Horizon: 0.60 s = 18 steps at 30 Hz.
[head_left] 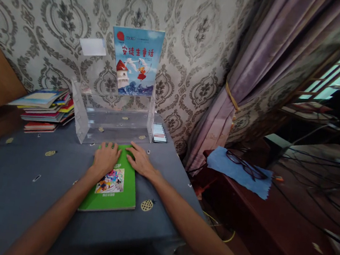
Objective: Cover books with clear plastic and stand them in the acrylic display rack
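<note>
A green book with a colourful picture on its cover lies flat on the cloth-covered table, its printing upside down from where I look. My left hand rests on the upper left of the cover, fingers stretched toward the far edge and holding nothing. At the far right corner of the book, my right hand has its fingers apart and touches the cover's edge. Just beyond both hands stands a clear plastic rack. A blue storybook with red Chinese characters stands upright at the rack's back, by the wall.
A stack of books sits at the table's left rear. Right of the rack lies a small blurred-out item. Beyond the table's right edge, glasses lie on a blue cloth. Cables and a purple curtain are farther right.
</note>
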Available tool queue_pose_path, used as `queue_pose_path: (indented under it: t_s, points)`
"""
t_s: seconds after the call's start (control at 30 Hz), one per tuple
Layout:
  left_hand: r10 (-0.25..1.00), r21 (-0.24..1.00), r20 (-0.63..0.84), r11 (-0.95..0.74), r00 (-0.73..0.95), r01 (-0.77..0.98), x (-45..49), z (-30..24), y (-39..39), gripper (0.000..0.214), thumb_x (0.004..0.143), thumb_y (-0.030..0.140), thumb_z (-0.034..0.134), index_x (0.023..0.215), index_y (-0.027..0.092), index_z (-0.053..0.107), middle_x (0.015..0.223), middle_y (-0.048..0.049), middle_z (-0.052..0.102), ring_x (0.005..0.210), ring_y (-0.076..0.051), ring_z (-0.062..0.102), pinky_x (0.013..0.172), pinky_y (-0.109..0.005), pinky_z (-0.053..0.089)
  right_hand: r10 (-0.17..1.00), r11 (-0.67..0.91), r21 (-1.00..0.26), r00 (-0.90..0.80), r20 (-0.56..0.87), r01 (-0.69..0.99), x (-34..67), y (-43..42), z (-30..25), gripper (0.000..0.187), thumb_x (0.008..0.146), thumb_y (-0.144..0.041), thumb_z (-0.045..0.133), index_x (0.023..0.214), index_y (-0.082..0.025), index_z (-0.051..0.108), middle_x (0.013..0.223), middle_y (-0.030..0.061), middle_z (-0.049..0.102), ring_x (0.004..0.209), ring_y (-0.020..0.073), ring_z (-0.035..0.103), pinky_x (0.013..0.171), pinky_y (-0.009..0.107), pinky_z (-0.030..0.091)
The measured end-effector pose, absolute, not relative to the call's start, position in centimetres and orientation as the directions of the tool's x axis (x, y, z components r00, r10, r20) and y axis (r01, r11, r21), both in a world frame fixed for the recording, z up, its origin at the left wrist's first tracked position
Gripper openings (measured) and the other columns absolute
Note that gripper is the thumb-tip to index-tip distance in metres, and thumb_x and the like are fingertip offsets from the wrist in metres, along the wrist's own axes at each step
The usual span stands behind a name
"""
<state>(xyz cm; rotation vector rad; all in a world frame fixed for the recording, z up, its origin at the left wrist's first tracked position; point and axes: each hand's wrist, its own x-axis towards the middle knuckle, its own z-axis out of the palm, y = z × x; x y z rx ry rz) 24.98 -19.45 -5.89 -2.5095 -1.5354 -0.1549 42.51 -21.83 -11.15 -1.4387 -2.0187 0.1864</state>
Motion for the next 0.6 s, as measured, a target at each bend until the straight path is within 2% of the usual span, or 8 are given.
queue_pose_path:
  t_s: [0.2,0.47,0.6]
  points:
    - [0.843,-0.122,0.217,-0.478,0.493,0.870,25.1,-6.0,-19.1,0.040,0.102,0.036,0.034,0.118,0.017,0.065,0.113,-0.0178,0.068,0.109,-0.035,0.057,0.078,-0.044,0.052,0.887,0.369,-0.448,-0.165,0.430,0.815,42.6,-21.8,-11.5,0.034,0.095,-0.022,0.058,0.127,-0.014,0.065,0.142,0.0184,0.056,0.134,0.0270,0.051,0.115,0.048,0.037]
    - [0.841,-0.137,0.220,-0.475,0.495,0.869,24.9,-6.1,-19.1,0.040,0.103,0.039,0.035,0.126,0.020,0.062,0.117,-0.0144,0.068,0.110,-0.034,0.055,0.073,-0.040,0.053,0.908,0.313,-0.585,-0.055,0.415,0.748,43.4,-21.0,-12.6,0.031,0.094,-0.020,0.056,0.124,-0.016,0.066,0.134,0.0159,0.062,0.131,0.0255,0.053,0.111,0.046,0.041]
    - [0.811,-0.118,0.198,-0.537,0.550,0.835,25.0,-6.4,-18.5,0.042,0.103,0.041,0.036,0.130,0.021,0.061,0.120,-0.0140,0.067,0.112,-0.035,0.054,0.074,-0.041,0.053,0.904,0.324,-0.618,-0.042,0.425,0.716,44.7,-21.2,-12.8,0.028,0.094,-0.018,0.053,0.116,-0.017,0.069,0.117,0.0118,0.068,0.112,0.0231,0.061,0.101,0.042,0.048]
